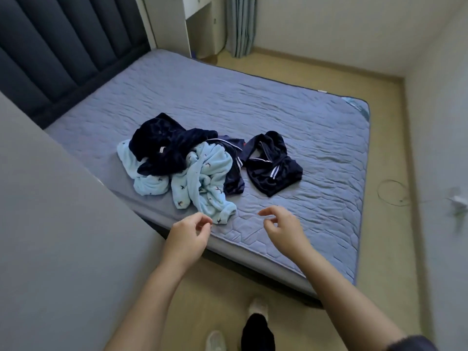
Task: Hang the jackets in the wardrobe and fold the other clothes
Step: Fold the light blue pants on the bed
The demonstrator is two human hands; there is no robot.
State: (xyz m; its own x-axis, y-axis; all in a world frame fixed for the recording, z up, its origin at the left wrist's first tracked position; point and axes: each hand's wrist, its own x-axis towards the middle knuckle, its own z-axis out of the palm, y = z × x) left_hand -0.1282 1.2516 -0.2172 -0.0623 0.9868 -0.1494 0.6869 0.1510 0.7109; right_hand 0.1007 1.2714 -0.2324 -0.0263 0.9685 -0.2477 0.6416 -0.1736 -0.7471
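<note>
— Since the light-blue fleece garment (202,178) trails a cuff (224,216) down to the near edge of the bed (278,102), which hand is closer to it?

— That's the left hand (188,234). Its fingertips sit just beside the cuff, not touching as far as I can tell. From there the blue limb runs away from the hand, up and back into the heap. Over to the right, the right hand (285,228) hovers above bare quilt.

— Is either one holding anything?

— No. Both have their fingers loosely curled, with nothing pinched.

— And the count?

— One dark plush garment (162,145) lies on top of the blue at the heap's far left. Two have white stripes: a tucked navy piece (234,178) against the blue's right side, and a separate navy piece (274,171) lying apart, further right. The blue may be one piece or two; I cannot tell. So that's four at least, none yet folded by the look of them.
</note>
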